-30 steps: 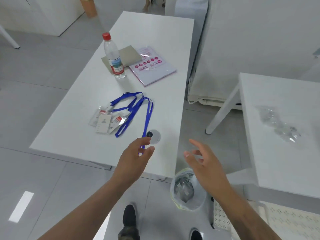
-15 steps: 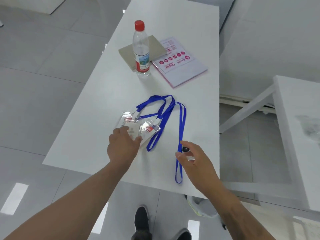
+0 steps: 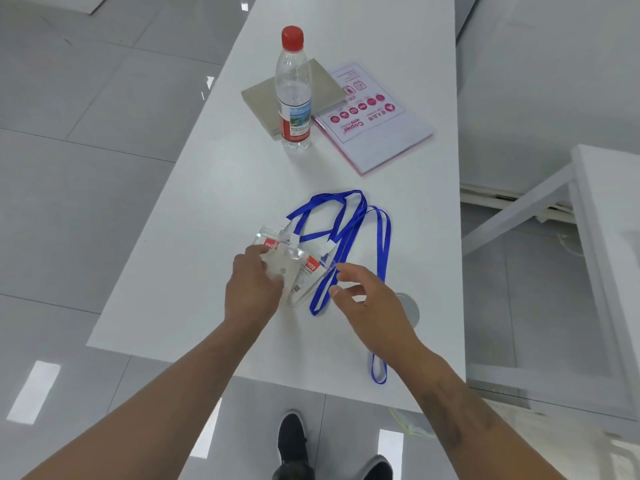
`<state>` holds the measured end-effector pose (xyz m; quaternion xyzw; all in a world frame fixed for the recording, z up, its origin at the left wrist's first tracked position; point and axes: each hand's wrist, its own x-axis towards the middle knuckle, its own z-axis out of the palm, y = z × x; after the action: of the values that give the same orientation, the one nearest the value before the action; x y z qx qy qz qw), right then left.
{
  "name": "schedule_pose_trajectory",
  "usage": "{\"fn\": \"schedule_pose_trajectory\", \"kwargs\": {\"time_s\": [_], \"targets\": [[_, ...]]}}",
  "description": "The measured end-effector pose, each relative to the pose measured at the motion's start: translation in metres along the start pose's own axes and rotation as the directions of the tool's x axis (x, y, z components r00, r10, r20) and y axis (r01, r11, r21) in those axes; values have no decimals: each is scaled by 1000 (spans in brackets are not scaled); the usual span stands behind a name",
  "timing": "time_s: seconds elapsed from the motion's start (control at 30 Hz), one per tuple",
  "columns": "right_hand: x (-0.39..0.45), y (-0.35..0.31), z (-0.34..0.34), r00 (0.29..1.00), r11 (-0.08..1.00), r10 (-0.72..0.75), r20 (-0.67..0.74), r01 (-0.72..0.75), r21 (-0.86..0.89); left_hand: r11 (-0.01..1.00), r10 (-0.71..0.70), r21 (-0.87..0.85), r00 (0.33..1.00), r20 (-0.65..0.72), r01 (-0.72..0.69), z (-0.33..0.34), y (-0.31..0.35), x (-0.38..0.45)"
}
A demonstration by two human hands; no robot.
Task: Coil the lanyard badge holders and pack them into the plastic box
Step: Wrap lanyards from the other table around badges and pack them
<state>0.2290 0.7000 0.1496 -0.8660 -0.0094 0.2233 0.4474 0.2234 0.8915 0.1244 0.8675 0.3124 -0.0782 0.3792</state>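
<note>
Clear badge holders (image 3: pixel 298 271) with red labels lie in a small pile near the front of the white table (image 3: pixel 207 202). Their blue lanyards (image 3: pixel 349 230) sprawl in loose loops to the right, one long loop reaching the table's front edge. My left hand (image 3: pixel 251 289) rests on the badge holders, fingertips on the plastic. My right hand (image 3: pixel 367 299) hovers just right of them, thumb and fingers spread above a lanyard strap, holding nothing. No plastic box is in view.
A water bottle (image 3: pixel 293 95) with a red cap stands farther back on a grey pad (image 3: pixel 263 98), beside a pink-edged paper pack (image 3: pixel 374 129). A small round disc (image 3: pixel 410 308) lies under my right wrist. Another white table (image 3: pixel 609 237) stands to the right.
My left hand has slid further onto the badge holders. My right hand moved left from the round disc toward the lanyard straps. The camera came closer to the table.
</note>
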Motion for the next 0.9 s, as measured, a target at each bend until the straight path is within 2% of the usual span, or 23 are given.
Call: {"fn": "schedule_pose_trajectory", "kwargs": {"time_s": [0.13,0.2,0.27,0.33,0.4,0.43,0.5,0.53,0.57,0.63,0.7,0.8,0.9], "targets": [[9,-8,-8,993,988,-111,-27,107,-107,963,87,-267,985,152,-44,-34,16,-9],[15,-11,-17,978,955,-207,-18,198,-220,896,108,-443,954,281,29,-54,27,-14],[22,-18,-24,975,921,-222,24,217,-323,836,134,-532,890,436,135,-70,38,-16],[24,-25,-27,974,930,-223,30,222,-292,785,155,-579,834,529,222,-77,47,-15],[21,-29,-25,961,940,-275,15,272,-206,723,174,-633,815,553,275,-78,55,-15],[17,-33,-23,956,930,-293,30,292,-222,686,184,-667,818,546,291,-77,59,-16],[4,-41,-18,953,909,-285,107,304,-285,610,178,-735,853,490,295,-70,68,-17],[-3,-45,-17,951,902,-276,142,307,-302,607,154,-747,881,448,273,-66,72,-18],[-9,-48,-18,948,894,-275,162,314,-319,651,130,-725,908,399,225,-60,77,-17],[-18,-56,-25,944,886,-286,164,326,-329,810,132,-580,939,316,81,-55,83,-18],[-21,-66,-41,965,926,-218,144,252,-281,903,222,-426,910,350,-56,-54,89,-20],[-15,-77,-66,987,961,-97,127,126,-247,941,334,-210,825,456,-265,-55,90,-22],[-4,-80,-83,990,966,-90,111,114,-231,935,343,-91,805,483,-344,-62,88,-23]]}}
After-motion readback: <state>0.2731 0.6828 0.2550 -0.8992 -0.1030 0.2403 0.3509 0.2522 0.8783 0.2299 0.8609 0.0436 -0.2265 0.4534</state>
